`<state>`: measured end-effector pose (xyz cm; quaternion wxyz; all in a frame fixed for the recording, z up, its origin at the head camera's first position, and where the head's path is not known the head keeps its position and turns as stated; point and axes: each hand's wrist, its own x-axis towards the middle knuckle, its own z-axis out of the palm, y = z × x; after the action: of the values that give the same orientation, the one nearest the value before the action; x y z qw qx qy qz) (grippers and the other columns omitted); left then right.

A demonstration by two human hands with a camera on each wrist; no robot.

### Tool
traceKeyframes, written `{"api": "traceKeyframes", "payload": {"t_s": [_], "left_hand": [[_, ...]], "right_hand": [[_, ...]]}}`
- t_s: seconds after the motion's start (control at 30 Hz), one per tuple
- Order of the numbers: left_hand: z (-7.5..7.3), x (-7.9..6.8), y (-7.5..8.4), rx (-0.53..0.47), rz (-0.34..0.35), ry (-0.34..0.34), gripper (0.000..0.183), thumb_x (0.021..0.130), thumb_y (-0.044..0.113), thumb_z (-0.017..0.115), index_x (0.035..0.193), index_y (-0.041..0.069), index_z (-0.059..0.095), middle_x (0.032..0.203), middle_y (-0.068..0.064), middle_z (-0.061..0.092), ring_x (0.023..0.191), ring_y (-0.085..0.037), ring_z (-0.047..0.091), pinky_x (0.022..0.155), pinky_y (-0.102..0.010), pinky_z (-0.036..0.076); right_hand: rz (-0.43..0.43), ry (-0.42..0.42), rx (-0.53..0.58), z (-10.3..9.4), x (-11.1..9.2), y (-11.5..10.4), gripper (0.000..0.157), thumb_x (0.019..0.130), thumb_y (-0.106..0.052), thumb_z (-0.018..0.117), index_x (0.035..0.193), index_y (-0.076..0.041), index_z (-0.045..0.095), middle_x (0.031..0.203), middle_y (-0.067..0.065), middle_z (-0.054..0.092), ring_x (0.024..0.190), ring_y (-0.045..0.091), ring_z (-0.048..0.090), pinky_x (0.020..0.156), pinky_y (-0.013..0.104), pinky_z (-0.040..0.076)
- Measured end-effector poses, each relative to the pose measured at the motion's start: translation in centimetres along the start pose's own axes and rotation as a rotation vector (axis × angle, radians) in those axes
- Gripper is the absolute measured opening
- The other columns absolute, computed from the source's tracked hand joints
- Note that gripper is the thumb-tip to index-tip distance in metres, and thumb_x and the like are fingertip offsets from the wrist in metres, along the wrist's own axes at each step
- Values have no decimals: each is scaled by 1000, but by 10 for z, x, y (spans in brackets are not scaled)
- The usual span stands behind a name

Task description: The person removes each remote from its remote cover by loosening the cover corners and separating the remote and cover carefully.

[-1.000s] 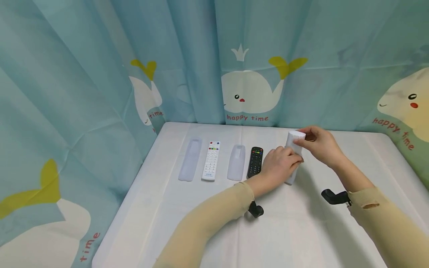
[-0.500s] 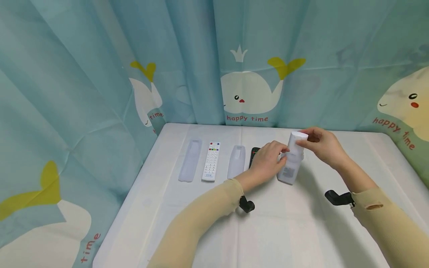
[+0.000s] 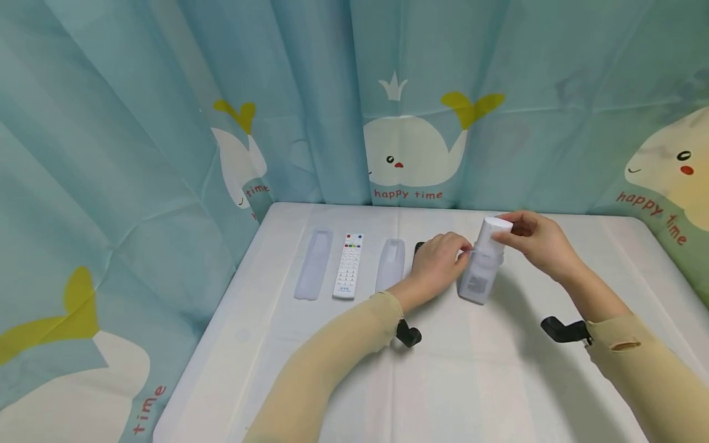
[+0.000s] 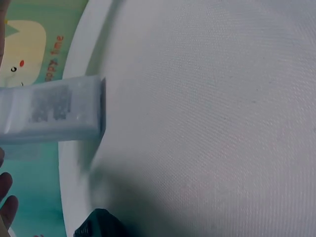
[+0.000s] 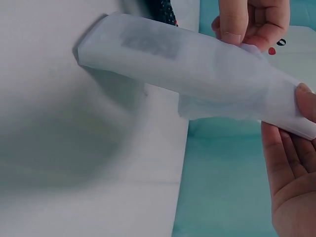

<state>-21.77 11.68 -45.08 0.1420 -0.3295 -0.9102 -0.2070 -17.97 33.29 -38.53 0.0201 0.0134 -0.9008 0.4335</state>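
My right hand [image 3: 540, 243] pinches the upper end of a white remote control [image 3: 493, 229], which stands tilted over the table. A translucent silicone remote cover [image 3: 479, 277] surrounds its lower part, and a dark printed patch shows through. My left hand [image 3: 440, 261] pinches the cover's edge; in the right wrist view its fingers [image 5: 234, 22] are at a loose fold there. That same view has the right hand's thumb and fingers on opposite sides of the remote's bare end. Only a few left fingertips [image 4: 7, 212] appear in the left wrist view, beside the cover [image 4: 54, 108].
On the white table [image 3: 443, 381], left of the hands, lie a long translucent cover [image 3: 314, 264], a white remote [image 3: 348, 267] with buttons up and a shorter translucent cover [image 3: 391, 264]. A black remote [image 3: 418, 247] is mostly hidden behind the left hand. A curtain [image 3: 310, 123] hangs behind.
My left hand has moved left from the front of the held remote to the cover's edge, exposing the cover. It now hides most of the black remote. The right hand has shifted slightly right.
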Motion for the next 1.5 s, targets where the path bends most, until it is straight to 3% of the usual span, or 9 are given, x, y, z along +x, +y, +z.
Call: {"api": "traceKeyframes", "payload": {"t_s": [0.13,0.37,0.63,0.8,1.17,1.37,1.5], "left_hand": [[-2,1,1,57,13,-23,14,102,24,64,112,27,74,106,15,68,93,-4,61,76,-18,48],[-2,3,4,186,35,-171,13,103,29,64,108,30,75,100,15,68,88,-6,61,70,-23,49],[-5,1,7,115,-56,-335,9,101,25,67,106,26,74,96,13,67,82,-5,60,66,-24,49],[-3,-2,7,116,-66,-377,8,101,25,66,105,26,72,96,13,68,81,-4,60,65,-24,48],[1,-8,4,131,-25,-310,12,102,31,64,107,27,74,95,13,65,81,-6,59,64,-23,47],[1,-12,2,114,63,-183,16,100,29,62,113,23,70,100,11,63,81,-6,57,63,-22,46],[2,-12,4,112,153,-101,17,101,31,64,116,23,68,107,11,62,87,-6,57,67,-20,46]], "right_hand": [[-27,16,9,1,-1,4,57,95,-40,75,134,-3,60,122,12,65,96,5,60,75,16,49],[-59,51,9,2,-4,10,51,95,-34,75,133,-3,61,116,7,67,92,2,60,73,14,49],[-67,47,24,5,-3,10,51,96,-33,75,134,-2,60,115,5,67,93,2,61,73,14,49],[-55,48,33,5,-2,10,52,95,-33,76,134,-2,60,114,2,68,92,2,61,73,15,50],[-47,58,45,5,-1,12,51,96,-32,75,134,-2,60,111,-2,68,91,2,61,72,15,50],[-44,67,56,5,-1,13,51,95,-32,76,133,-1,61,109,-6,68,91,2,61,73,14,50],[-33,83,38,6,0,12,53,94,-35,76,132,-1,62,112,3,68,91,2,61,72,14,50]]}}
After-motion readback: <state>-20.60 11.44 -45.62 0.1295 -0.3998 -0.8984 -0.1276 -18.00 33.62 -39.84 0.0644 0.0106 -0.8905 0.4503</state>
